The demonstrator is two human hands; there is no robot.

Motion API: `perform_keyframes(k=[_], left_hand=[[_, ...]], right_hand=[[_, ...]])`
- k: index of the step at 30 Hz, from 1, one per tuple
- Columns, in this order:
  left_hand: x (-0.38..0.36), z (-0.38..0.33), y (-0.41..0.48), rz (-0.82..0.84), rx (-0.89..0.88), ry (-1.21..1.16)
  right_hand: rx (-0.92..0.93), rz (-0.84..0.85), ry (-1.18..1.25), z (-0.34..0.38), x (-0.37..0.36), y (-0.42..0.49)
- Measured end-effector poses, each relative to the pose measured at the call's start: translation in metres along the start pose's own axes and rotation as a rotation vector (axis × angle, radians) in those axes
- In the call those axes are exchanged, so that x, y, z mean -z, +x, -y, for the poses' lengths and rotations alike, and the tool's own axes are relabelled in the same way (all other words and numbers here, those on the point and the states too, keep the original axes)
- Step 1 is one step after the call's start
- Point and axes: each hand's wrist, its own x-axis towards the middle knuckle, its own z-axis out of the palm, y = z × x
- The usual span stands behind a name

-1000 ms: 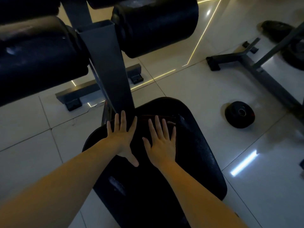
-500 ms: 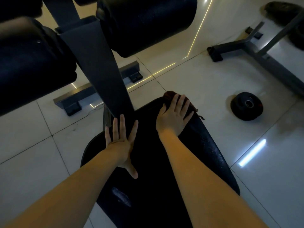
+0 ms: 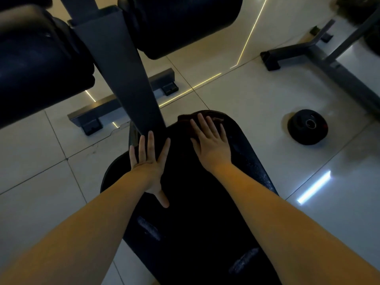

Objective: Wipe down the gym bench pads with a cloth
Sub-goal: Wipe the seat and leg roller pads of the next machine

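A black bench pad [image 3: 195, 212] runs from the bottom of the view up to the middle. My left hand [image 3: 149, 161] lies flat on its left side with the fingers spread and straight. My right hand [image 3: 209, 140] presses flat on a dark reddish cloth [image 3: 185, 125] at the pad's far end; most of the cloth is hidden under the palm. Two black roller pads [image 3: 181, 23] [image 3: 37, 58] hang above on a grey steel post [image 3: 123, 79].
A black weight plate [image 3: 307, 126] lies on the white tiled floor to the right. Behind it stands a grey steel frame [image 3: 329, 62]. A grey foot bar [image 3: 123, 101] of the bench crosses the floor at the far side.
My right hand slid the cloth out to the pad's far right edge, then back toward the middle of the far end. The left hand stayed planted on the pad.
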Motion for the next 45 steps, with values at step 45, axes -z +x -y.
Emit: perform_keyframes(k=[45], left_hand=[[-0.005,-0.065,0.002,-0.108,0.115,-0.217]], right_hand=[[0.108,0.045,-0.047,-0.074,-0.002,-0.069]])
